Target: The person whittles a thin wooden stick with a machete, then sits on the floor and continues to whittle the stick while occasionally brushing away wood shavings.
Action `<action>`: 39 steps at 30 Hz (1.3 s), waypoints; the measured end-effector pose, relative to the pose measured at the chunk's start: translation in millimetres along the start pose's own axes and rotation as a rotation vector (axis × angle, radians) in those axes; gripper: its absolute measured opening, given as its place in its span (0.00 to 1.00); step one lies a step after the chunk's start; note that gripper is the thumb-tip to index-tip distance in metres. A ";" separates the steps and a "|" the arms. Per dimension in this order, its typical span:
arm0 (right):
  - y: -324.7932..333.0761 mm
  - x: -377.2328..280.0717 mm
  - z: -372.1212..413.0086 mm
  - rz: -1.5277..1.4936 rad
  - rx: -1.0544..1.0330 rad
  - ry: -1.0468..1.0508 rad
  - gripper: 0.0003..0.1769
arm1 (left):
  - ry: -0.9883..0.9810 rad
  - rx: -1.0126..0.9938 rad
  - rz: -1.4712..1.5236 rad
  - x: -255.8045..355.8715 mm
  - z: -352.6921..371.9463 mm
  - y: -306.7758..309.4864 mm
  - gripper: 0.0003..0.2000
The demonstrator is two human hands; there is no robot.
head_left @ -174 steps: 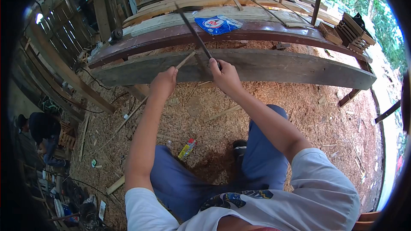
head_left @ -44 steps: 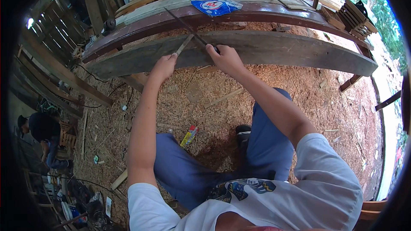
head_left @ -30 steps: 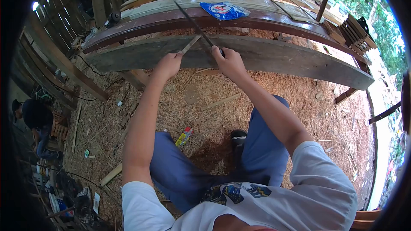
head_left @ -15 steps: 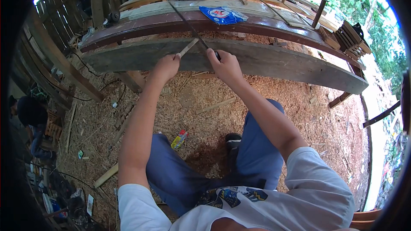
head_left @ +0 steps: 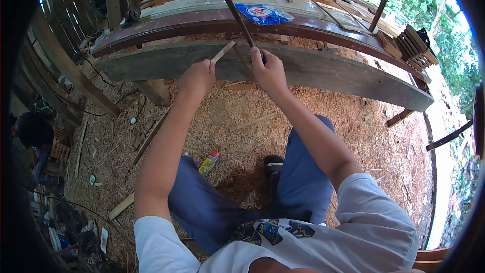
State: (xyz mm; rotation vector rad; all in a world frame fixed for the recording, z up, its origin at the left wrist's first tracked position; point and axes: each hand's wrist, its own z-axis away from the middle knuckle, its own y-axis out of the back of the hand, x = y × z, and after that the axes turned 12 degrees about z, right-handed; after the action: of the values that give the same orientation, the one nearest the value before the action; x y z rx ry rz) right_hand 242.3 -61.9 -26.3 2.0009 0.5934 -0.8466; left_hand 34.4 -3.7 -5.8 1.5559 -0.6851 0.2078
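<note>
My left hand (head_left: 196, 81) is closed around a short, thin wooden stick (head_left: 223, 51), whose free end points up and to the right. In my right hand (head_left: 269, 73) is the handle of a long, dark, narrow blade that looks like a machete (head_left: 233, 10). The blade slants away from me, up and to the left, over the bench, and stands apart from the stick's end. Both hands are in front of a grey plank (head_left: 328, 68) set on edge along the near side of the bench. Most of the handle is hidden by my fingers.
Beyond the plank runs a brown and pale wooden bench (head_left: 187, 26) bearing a blue plastic packet (head_left: 262, 14) and boards. Wood shavings (head_left: 242, 141) cover the ground, with a yellow wrapper (head_left: 208, 163) between my legs. Another person (head_left: 36, 134) is low at far left.
The machete has swung to a steeper angle, its tip going farther away and to the right, and the blade has moved off from the stick. My left hand is nearly still.
</note>
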 end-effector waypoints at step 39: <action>9.7 17.1 16.2 -0.101 -0.100 -0.101 0.37 | -0.101 0.116 -0.014 -4.4 9.0 -15.8 0.19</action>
State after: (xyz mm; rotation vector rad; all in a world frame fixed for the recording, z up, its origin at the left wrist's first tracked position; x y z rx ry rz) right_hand 254.5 -79.2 -40.5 1.8395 0.6694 -0.9544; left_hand 36.9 -11.7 -22.5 1.6903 -0.7521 0.1620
